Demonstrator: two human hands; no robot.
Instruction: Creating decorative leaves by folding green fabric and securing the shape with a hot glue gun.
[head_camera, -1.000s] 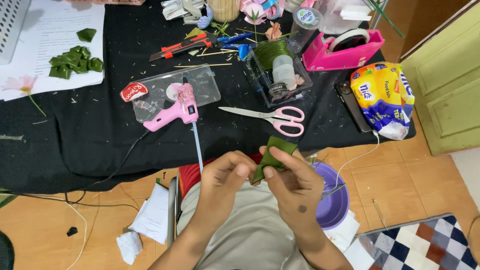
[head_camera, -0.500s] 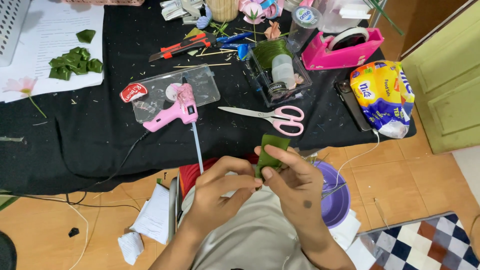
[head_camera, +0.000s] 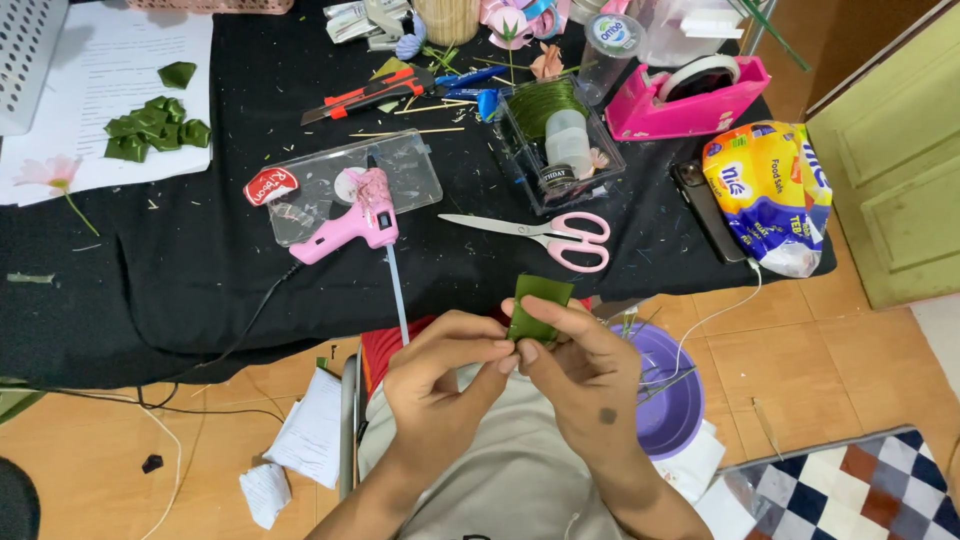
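Holding a folded green ribbon piece (head_camera: 537, 309) between both hands, just off the near edge of the black cloth-covered table (head_camera: 180, 290) and above the lap. Left hand (head_camera: 445, 375) closed, fingertips pinched at the lower end of the piece; right hand (head_camera: 580, 375) closed too, thumb and forefinger clamped on its right side. Compared with half a second before: piece turned a little more upright and flatter toward the camera, hands almost in the same place, fingertips now pressed closer together. Exact fold of the piece hard to read, perhaps doubled over.

On the table, nothing moved since the earlier frame. Pink-handled scissors (head_camera: 560, 238) near the near edge, just beyond the hands. Pink glue gun (head_camera: 350, 222) to their left, lying partly on a clear plastic lid (head_camera: 410, 175), cable running off the near edge. Pile of folded green leaves (head_camera: 150, 130) on white paper (head_camera: 90, 70) at the far left corner, with a pink paper flower (head_camera: 45, 172) beside. Clear box (head_camera: 560, 150) with green wire spool toward the far middle, pink tape dispenser (head_camera: 690, 95) at the far right, yellow-blue packet (head_camera: 770, 190) at the right edge. Purple bowl (head_camera: 665, 400) on the floor, right of the hands.
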